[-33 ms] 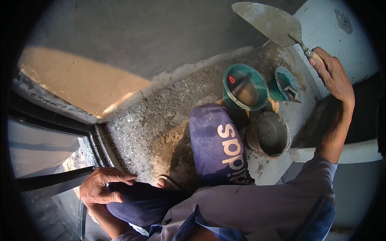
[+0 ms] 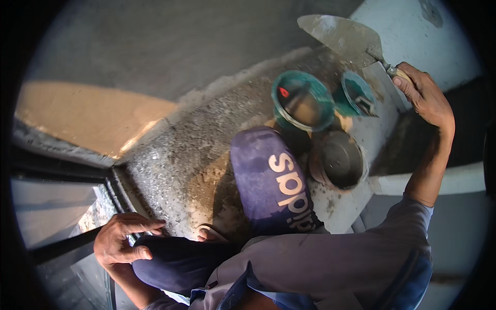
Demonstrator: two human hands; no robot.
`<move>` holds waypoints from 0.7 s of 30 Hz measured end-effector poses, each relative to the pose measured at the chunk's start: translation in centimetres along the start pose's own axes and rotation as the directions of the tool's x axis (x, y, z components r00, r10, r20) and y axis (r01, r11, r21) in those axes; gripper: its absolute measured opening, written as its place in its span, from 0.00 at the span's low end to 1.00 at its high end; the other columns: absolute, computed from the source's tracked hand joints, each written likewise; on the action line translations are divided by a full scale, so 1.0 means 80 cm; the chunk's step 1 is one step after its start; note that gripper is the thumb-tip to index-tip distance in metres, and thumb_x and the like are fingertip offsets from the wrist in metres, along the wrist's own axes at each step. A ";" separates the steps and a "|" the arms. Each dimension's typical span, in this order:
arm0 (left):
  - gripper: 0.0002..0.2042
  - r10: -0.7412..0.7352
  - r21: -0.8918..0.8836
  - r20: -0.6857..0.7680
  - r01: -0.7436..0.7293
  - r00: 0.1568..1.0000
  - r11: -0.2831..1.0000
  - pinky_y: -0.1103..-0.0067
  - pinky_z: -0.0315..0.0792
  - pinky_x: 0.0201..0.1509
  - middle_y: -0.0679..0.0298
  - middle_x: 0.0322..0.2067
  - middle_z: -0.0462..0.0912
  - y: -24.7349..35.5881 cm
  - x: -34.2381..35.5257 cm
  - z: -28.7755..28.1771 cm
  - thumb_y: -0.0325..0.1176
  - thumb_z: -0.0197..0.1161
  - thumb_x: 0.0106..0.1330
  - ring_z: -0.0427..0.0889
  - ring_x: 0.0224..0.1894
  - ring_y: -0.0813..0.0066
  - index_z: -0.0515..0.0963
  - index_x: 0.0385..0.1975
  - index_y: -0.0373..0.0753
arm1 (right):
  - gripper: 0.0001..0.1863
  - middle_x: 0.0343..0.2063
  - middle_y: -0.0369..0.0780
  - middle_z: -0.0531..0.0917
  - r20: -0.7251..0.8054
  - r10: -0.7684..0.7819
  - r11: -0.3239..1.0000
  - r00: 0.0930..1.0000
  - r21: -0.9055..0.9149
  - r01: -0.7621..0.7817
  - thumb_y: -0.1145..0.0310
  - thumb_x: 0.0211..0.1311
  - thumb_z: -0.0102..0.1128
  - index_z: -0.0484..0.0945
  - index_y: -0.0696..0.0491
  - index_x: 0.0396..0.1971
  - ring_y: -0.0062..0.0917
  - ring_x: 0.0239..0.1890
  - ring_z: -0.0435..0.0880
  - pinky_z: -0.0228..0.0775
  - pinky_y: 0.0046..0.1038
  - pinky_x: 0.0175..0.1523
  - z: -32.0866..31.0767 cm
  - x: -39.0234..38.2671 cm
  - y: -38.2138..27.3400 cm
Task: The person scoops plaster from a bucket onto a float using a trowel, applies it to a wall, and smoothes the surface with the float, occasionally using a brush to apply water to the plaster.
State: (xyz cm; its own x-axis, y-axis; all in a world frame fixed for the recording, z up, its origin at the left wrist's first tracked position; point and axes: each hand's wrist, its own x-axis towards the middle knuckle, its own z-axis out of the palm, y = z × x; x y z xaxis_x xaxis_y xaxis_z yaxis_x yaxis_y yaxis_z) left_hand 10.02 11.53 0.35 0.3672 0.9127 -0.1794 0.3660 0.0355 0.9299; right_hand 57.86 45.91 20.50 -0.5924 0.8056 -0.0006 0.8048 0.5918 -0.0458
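My right hand (image 2: 425,98) is wrapped round the wooden handle of a trowel (image 2: 343,36), raised at the upper right. The trowel's broad pointed metal blade is smeared with grey and points left, over the far end of the ledge. My left hand (image 2: 120,242) rests by my bent left knee, thumb and fingers apart, with nothing in it. Below the trowel, a green bucket (image 2: 330,116) holds brownish liquid and a dark tool with a red mark. A smaller green container (image 2: 345,101) beside it has tools inside. Nearer me sits a round mortar-stained bucket (image 2: 321,173) with grey contents.
A rough, grit-covered ledge (image 2: 175,155) runs beneath my legs and the buckets. Beyond it stretches a smooth grey surface (image 2: 155,46) with a sunlit patch. A dark window frame (image 2: 62,173) with glass stands at the left, and a pale wall (image 2: 413,41) at the upper right.
The view has shifted, so the ledge and buckets appear farther up and left. My right hand and the trowel have come slightly nearer the buckets. My left hand stays by the knee.
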 end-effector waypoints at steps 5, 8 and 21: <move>0.36 0.112 0.284 0.196 -0.166 0.974 0.944 0.68 0.79 0.46 0.52 0.34 0.89 0.032 0.144 -0.038 0.63 0.72 0.52 0.88 0.35 0.54 0.86 0.48 0.35 | 0.23 0.43 0.48 0.87 0.345 0.582 0.802 0.737 -0.393 -0.449 0.51 0.60 0.69 0.85 0.55 0.46 0.42 0.46 0.85 0.76 0.37 0.53 0.075 -0.102 0.077; 0.30 0.094 0.389 0.439 -0.284 0.893 0.877 0.68 0.77 0.55 0.55 0.43 0.88 0.019 0.224 0.003 0.61 0.67 0.62 0.86 0.48 0.59 0.85 0.51 0.40 | 0.20 0.26 0.42 0.85 0.646 0.596 0.747 0.477 -0.230 -0.623 0.61 0.55 0.71 0.86 0.53 0.47 0.25 0.28 0.85 0.78 0.28 0.30 0.202 -0.156 0.138; 0.27 -0.193 0.502 0.479 -0.087 0.856 0.860 0.65 0.75 0.62 0.52 0.54 0.83 -0.015 0.285 0.033 0.58 0.59 0.71 0.81 0.58 0.55 0.81 0.57 0.43 | 0.11 0.38 0.49 0.83 -0.141 -0.335 0.937 0.931 0.049 0.345 0.65 0.70 0.52 0.80 0.56 0.37 0.49 0.45 0.80 0.72 0.44 0.52 0.385 0.156 0.089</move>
State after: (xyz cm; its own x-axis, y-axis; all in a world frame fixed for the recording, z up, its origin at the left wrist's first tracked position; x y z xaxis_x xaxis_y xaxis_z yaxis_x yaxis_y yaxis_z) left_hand 20.26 31.24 -5.70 0.6533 0.5796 -0.4871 0.7126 -0.2533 0.6543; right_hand 55.10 59.32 -10.61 -0.8166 0.5557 0.1561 0.5481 0.8313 -0.0921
